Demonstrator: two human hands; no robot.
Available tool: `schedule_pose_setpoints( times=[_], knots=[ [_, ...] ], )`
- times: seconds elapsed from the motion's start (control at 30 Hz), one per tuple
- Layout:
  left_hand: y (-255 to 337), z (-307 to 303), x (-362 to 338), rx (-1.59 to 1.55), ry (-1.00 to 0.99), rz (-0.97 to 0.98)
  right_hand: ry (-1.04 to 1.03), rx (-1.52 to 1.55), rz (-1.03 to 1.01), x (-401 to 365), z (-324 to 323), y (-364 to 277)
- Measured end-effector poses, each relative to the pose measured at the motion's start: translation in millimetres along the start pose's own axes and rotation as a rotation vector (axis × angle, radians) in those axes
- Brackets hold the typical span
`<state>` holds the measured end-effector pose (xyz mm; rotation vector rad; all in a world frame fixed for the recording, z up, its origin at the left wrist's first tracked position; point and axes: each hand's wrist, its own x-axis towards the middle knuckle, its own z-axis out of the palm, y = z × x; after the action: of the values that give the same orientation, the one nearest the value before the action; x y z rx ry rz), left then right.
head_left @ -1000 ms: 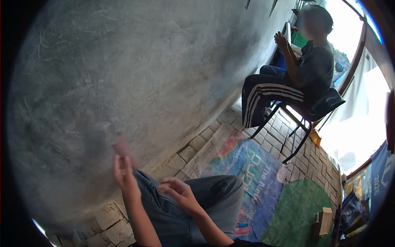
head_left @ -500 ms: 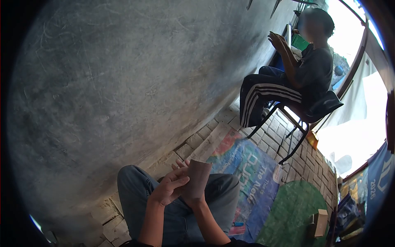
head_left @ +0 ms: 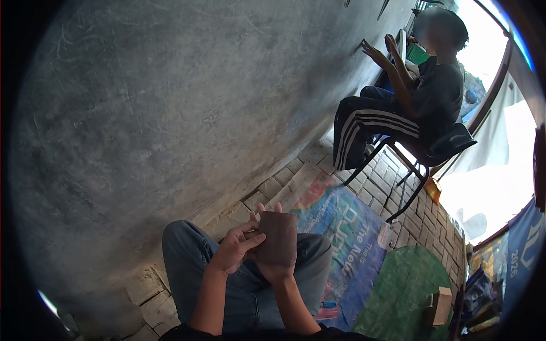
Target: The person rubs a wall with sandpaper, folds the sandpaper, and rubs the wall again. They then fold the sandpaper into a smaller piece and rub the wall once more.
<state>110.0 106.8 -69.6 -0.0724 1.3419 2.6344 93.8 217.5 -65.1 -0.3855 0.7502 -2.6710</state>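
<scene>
A brown, roughly rectangular sheet [head_left: 278, 238] is held up over my lap, its flat face toward me. It looks like a piece of sandpaper, though the grain is too fine to make out. My left hand [head_left: 234, 249] grips its left edge, thumb on the front and fingers partly hidden behind. Behind and under the sheet lies my right hand [head_left: 277, 271], supporting it; its palm shows below the lower edge. Some fingertips stick out above the top edge.
A grey wall [head_left: 170, 125] rises at the left. Ahead, another person [head_left: 438, 96] sits on a black chair [head_left: 449, 148], both hands raised. On the brick floor lie a printed banner [head_left: 358, 244] and a green mat [head_left: 404, 284] bearing a small cardboard box [head_left: 441, 307].
The sheet has turned to face me more squarely, looks flatter, and sits slightly higher. The other person's hands have moved apart.
</scene>
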Motion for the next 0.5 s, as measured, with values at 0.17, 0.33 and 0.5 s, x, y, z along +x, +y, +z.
schedule_pose_setpoints(
  times=[0.17, 0.33, 0.5],
  knots=[
    [4, 3, -1, 0.001, 0.035, 0.011, -0.032, 0.201, 0.022, 0, -8, 0],
    [4, 7, 1, 0.212, 0.129, 0.08, 0.021, 0.064, -0.066, 1, -7, 3],
    [3, 12, -2, 0.177, 0.144, 0.076, 0.053, 0.292, -0.03, 1, -10, 2]
  ],
)
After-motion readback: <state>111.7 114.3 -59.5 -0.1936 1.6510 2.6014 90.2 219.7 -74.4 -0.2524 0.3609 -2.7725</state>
